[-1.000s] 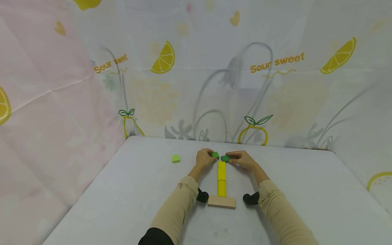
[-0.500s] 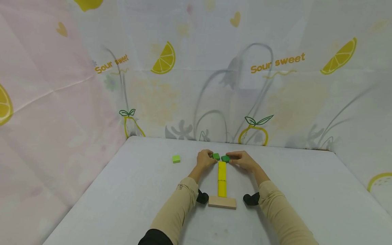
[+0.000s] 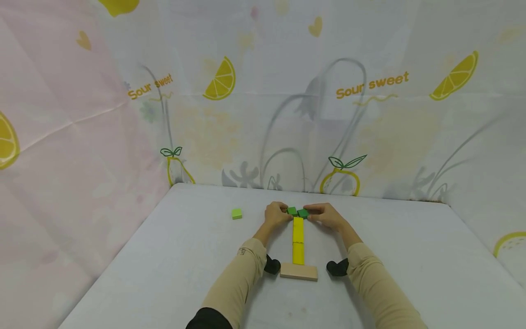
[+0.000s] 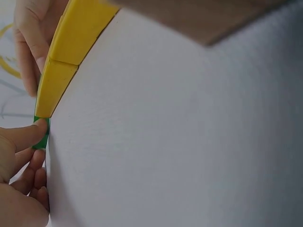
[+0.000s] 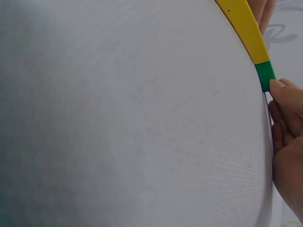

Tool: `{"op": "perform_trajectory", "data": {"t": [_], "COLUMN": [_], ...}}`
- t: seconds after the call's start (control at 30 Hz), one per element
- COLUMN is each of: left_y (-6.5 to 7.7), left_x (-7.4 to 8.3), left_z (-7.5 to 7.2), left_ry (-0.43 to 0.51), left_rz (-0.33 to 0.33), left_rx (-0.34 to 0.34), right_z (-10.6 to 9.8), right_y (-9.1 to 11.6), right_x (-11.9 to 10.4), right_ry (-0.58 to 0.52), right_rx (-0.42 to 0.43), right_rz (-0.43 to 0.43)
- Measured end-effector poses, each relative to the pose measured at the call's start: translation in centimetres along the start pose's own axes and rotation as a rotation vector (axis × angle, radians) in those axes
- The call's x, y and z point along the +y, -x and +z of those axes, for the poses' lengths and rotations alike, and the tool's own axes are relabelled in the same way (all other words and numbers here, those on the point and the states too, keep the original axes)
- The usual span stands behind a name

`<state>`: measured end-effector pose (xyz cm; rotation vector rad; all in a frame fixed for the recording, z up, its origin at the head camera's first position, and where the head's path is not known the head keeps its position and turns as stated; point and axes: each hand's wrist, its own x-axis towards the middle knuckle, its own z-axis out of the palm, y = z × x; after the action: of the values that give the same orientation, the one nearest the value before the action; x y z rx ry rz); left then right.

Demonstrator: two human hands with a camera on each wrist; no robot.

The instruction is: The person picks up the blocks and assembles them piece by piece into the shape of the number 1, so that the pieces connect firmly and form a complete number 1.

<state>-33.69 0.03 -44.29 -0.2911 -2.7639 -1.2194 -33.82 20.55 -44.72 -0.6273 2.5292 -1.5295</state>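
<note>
Near the back of the white table, my left hand (image 3: 276, 215) pinches a green block (image 3: 292, 211) between thumb and fingers. Opposite it, my right hand (image 3: 327, 215) pinches a darker green block (image 3: 302, 213) by its right side. The two green blocks sit side by side at the far end of a row of two yellow blocks, the far one (image 3: 298, 228) and the near one (image 3: 298, 254). In the right wrist view the dark green block (image 5: 266, 76) meets the yellow end, with my thumb (image 5: 285, 97) on its edge. Fingers partly cover the left green block (image 4: 43, 142).
A flat wooden block (image 3: 299, 272) lies crosswise at the near end of the yellow row. Off to the left stands a light green block (image 3: 236, 214). Black heart-shaped pieces (image 3: 337, 267) show at both cuffs. A printed cloth (image 3: 263, 114) hangs behind the table.
My left hand has shifted slightly right with its green block, closing the gap to the dark green one. My right hand has stayed almost still.
</note>
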Motion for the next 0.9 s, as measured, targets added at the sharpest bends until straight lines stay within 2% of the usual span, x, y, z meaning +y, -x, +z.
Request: {"op": "perform_trajectory", "data": {"t": [0.13, 0.23, 0.37, 0.63, 0.9], "left_y": [-0.03, -0.15, -0.19, 0.10, 0.12], "left_x": [-0.07, -0.32, -0.50, -0.20, -0.27], "left_z": [-0.37, -0.56, -0.67, -0.56, -0.79], "left_ry": [0.107, 0.151, 0.160, 0.142, 0.131], "left_rz": [-0.014, 0.003, 0.017, -0.015, 0.021], "left_rx": [-0.033, -0.051, -0.069, -0.084, -0.101], "right_z": [-0.02, -0.03, 0.03, -0.03, -0.12], "right_y": [0.04, 0.08, 0.11, 0.17, 0.18], "right_x": [-0.08, -0.13, -0.15, -0.13, -0.07], "right_ry": [-0.001, 0.005, 0.013, 0.004, -0.002], "right_rx": [-0.003, -0.004, 0.000, 0.014, 0.004], "right_rz": [-0.004, -0.011, 0.001, 0.017, 0.006]}}
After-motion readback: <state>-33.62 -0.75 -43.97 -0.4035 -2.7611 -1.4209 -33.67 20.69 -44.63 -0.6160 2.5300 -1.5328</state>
